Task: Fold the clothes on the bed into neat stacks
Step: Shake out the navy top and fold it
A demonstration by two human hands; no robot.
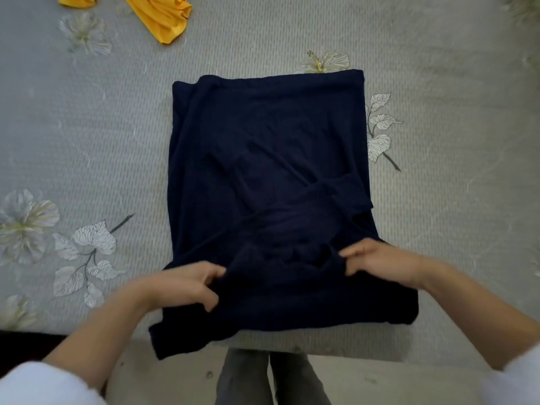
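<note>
Head view:
Shirt: navy shirt (263,159) lies flat on my bed (438,200), hem at the far end, collar end toward me; both sides are folded in and a sleeve crosses its lower right part. The near edge reaches the bed's front edge, and its near left corner hangs a little over it.
Left hand: my left hand (187,285) pinches the cloth just left of the collar, fingers curled round a bunched fold.
Right hand: my right hand (377,263) grips the cloth just right of the collar, fingers curled into the fabric.
Hands together: apart, one at each shoulder, with the collar opening between them.
Yellow cloth: a crumpled yellow cloth (163,16) sits at the far left of the bed, well apart from the shirt.
Sheet: grey, printed with pale flowers and leaves.
Sleeves: white sleeves (43,384) cover my upper arms at the bottom corners.
Below: my legs in grey trousers (271,378) stand against the bed's front.
</note>
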